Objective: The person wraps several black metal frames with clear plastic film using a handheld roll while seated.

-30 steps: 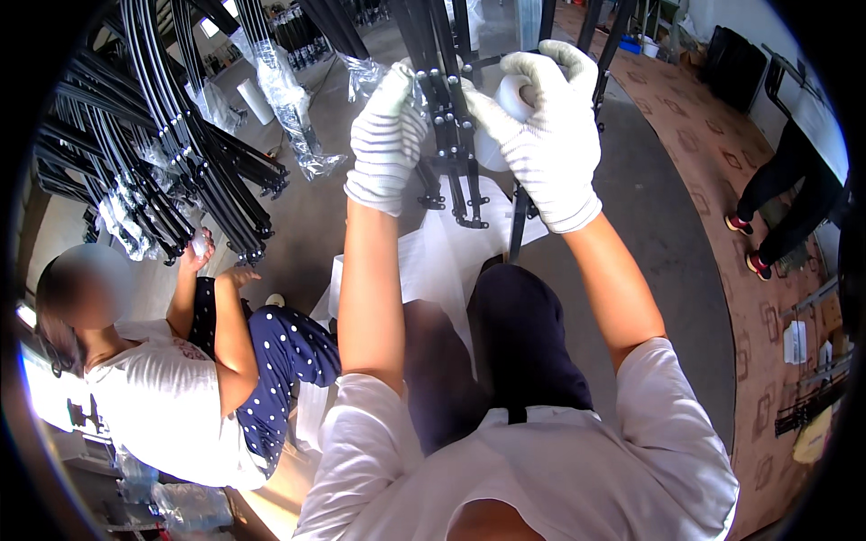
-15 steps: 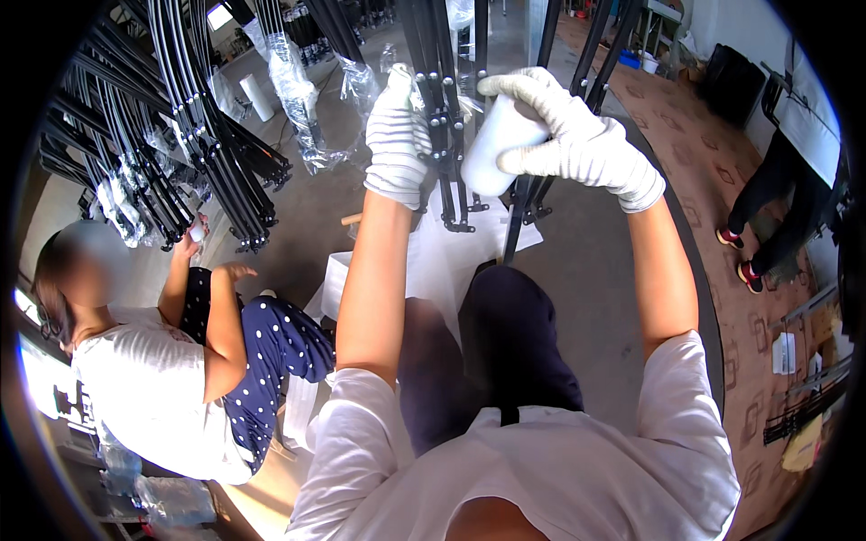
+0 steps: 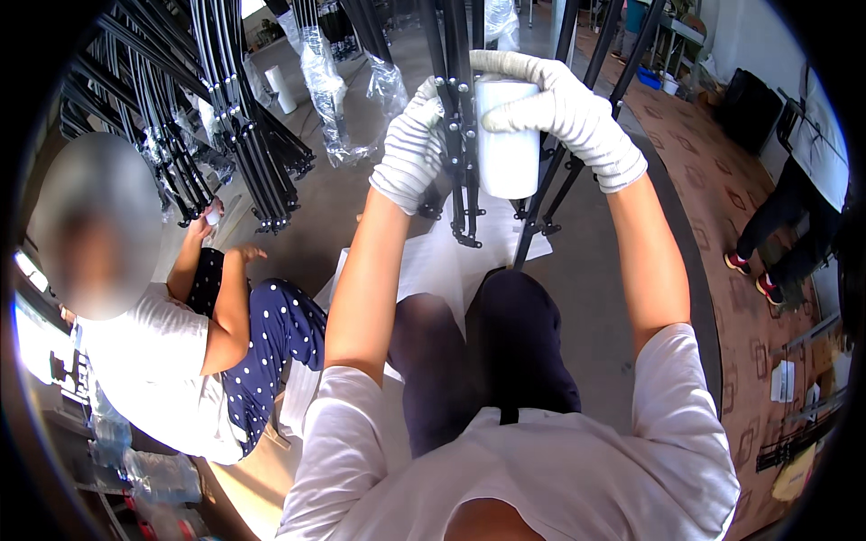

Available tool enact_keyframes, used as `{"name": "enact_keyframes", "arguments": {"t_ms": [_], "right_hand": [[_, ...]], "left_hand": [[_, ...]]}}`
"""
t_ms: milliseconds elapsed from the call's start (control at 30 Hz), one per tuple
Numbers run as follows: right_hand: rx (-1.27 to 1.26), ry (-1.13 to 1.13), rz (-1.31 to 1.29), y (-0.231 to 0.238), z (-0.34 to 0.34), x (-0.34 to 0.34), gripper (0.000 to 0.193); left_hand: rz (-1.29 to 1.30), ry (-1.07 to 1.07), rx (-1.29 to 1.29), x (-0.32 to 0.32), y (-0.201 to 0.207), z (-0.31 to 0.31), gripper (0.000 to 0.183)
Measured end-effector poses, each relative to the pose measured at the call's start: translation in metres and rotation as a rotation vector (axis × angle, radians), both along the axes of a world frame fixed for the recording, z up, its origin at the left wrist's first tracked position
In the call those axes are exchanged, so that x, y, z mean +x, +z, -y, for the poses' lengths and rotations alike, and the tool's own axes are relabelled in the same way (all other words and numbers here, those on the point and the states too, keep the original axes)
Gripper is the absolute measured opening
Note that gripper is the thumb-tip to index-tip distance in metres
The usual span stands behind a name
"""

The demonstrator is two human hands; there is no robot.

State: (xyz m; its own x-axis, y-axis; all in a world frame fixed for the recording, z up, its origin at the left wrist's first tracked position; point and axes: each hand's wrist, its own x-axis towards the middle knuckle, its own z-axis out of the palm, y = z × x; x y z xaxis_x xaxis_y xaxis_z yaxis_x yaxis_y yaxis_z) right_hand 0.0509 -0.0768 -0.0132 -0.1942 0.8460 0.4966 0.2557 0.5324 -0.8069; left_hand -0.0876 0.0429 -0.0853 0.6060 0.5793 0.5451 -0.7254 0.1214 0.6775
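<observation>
Upright in my gloved right hand is a white roll of wrapping film, with the fingers over its top and the thumb across its side. The roll stands right beside a bundle of black metal rods with small bolts, hanging in front of me. My left hand, also in a white striped glove, is closed at the left side of that bundle. Its fingertips go partly out of sight behind the rods. More black rods hang just right of the roll.
At my left a seated person holds a small white thing near other hanging black rods. Clear film wraps some bundles. A white sheet lies below my hands. Another person stands at the far right.
The roll has gone from tilted to upright and now sits against the rods, my right hand having moved slightly left. My left hand is lower and closer around the bundle.
</observation>
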Motion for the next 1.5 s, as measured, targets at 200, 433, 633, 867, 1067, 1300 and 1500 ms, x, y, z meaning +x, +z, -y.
{"name": "enact_keyframes", "arguments": {"t_ms": [200, 433, 633, 867, 1067, 1300, 1500], "right_hand": [[-0.053, -0.171, 0.131, 0.005, -0.010, 0.006, 0.064], [-0.055, -0.282, 0.092, 0.005, -0.010, 0.007, 0.061], [0.354, -0.831, 0.326, -0.010, -0.020, -0.013, 0.039], [0.239, -0.760, 0.468, 0.002, -0.019, -0.009, 0.050], [0.107, -0.652, 0.596, 0.029, -0.009, -0.015, 0.061], [-0.045, -0.310, 0.203, 0.026, -0.015, 0.009, 0.077], [0.048, -0.446, 0.044, 0.002, -0.029, 0.012, 0.083]], "left_hand": [[-0.010, -0.096, -0.061, -0.009, 0.003, 0.007, 0.025], [-0.042, -0.025, -0.021, -0.011, 0.001, 0.011, 0.026], [-0.051, 0.187, -0.007, -0.003, 0.000, 0.008, 0.019], [-0.126, 0.036, -0.072, -0.005, 0.012, 0.024, 0.022], [-0.257, 0.096, -0.042, -0.007, 0.008, 0.013, 0.021], [-0.229, 0.047, -0.190, 0.011, 0.006, 0.010, 0.016], [-0.272, -0.097, -0.231, -0.002, 0.014, 0.012, 0.011]]}}
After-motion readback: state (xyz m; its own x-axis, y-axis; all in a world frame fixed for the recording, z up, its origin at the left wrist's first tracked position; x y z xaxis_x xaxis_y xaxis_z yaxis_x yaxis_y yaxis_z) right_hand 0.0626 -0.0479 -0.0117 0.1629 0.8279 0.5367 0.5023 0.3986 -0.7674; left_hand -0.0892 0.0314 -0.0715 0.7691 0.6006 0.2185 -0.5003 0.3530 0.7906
